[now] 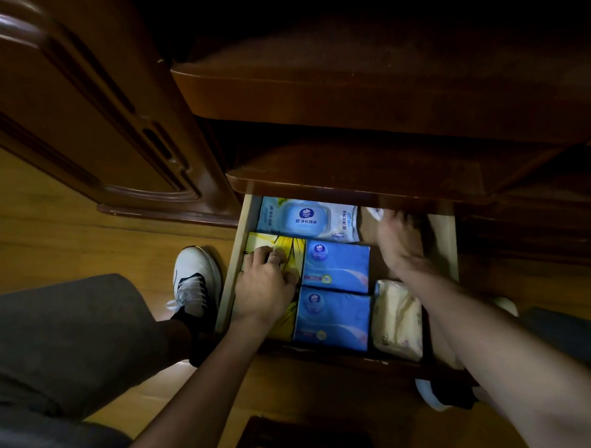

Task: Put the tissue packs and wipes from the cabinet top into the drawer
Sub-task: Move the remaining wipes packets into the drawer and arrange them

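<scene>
The open drawer (229, 274) holds a pale blue wipes pack (307, 218) at the back, two blue tissue packs (336, 266) (332, 318) in the middle, a yellow tissue pack (288, 248) on the left and a cream pack (398, 317) at the front right. My left hand (264, 281) lies on the yellow pack, fingers curled over its top. My right hand (398, 239) reaches into the back right corner, blurred, touching something white (376, 213) that is mostly hidden under the cabinet edge.
The dark wooden cabinet top (349, 86) and a shelf (353, 174) overhang the drawer's back. A carved wooden door (79, 114) stands to the left. My white shoe (196, 279) and grey trouser leg rest on the wooden floor beside the drawer. A dark object (297, 440) lies near the bottom edge.
</scene>
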Action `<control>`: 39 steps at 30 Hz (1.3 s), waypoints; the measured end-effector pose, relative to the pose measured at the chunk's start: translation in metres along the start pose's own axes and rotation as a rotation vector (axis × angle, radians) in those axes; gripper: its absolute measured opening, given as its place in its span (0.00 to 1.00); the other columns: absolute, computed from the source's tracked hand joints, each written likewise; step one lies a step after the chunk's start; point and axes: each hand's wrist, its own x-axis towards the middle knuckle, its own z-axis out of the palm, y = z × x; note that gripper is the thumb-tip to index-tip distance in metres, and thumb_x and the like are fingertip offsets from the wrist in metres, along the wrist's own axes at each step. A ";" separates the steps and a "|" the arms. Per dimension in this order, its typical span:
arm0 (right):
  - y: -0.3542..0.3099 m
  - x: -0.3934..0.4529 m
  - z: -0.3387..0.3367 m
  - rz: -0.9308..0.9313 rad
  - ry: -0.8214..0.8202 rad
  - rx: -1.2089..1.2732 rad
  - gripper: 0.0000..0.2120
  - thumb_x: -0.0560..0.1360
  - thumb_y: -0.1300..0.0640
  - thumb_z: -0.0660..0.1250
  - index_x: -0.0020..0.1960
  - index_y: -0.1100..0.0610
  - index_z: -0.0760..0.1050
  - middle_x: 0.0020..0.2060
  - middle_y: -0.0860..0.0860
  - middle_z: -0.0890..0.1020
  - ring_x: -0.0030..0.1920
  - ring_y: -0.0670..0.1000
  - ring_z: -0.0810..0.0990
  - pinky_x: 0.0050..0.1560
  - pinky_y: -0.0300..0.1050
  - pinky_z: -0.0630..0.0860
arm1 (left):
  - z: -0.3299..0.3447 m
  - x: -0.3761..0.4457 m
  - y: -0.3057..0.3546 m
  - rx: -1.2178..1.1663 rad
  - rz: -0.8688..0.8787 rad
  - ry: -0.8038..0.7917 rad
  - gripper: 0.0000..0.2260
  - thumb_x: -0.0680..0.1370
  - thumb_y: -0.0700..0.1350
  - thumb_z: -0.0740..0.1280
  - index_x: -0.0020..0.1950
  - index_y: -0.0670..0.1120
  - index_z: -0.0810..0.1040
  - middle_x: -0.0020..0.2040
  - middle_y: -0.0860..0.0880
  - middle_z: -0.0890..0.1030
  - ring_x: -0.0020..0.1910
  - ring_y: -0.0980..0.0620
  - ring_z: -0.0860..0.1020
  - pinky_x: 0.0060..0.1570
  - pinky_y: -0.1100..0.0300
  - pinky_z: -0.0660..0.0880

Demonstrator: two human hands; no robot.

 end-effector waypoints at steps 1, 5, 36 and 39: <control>-0.004 -0.001 -0.002 -0.091 0.000 -0.027 0.19 0.82 0.62 0.57 0.72 0.65 0.65 0.62 0.66 0.78 0.61 0.67 0.78 0.53 0.58 0.78 | 0.000 0.000 0.000 0.004 0.003 0.000 0.18 0.75 0.55 0.67 0.62 0.49 0.79 0.63 0.48 0.75 0.63 0.45 0.71 0.50 0.50 0.77; -0.024 0.003 -0.007 -0.365 -0.051 -0.098 0.32 0.80 0.66 0.61 0.79 0.65 0.50 0.70 0.66 0.71 0.67 0.65 0.74 0.55 0.58 0.79 | -0.003 -0.002 -0.001 -0.029 -0.009 -0.010 0.19 0.77 0.56 0.66 0.64 0.49 0.78 0.64 0.49 0.75 0.64 0.45 0.70 0.53 0.49 0.76; -0.120 0.025 0.002 0.339 -0.352 0.954 0.14 0.76 0.63 0.71 0.61 0.57 0.77 0.58 0.55 0.84 0.56 0.55 0.84 0.46 0.44 0.82 | -0.011 -0.002 -0.004 -0.010 0.004 -0.025 0.17 0.78 0.56 0.65 0.63 0.50 0.79 0.64 0.49 0.75 0.63 0.46 0.70 0.55 0.50 0.74; -0.122 0.025 0.000 0.323 -0.361 0.981 0.07 0.75 0.56 0.71 0.52 0.54 0.77 0.53 0.55 0.84 0.45 0.50 0.83 0.38 0.41 0.78 | -0.011 0.000 -0.004 -0.009 0.000 -0.035 0.17 0.78 0.56 0.65 0.63 0.50 0.79 0.64 0.49 0.75 0.64 0.46 0.70 0.56 0.49 0.74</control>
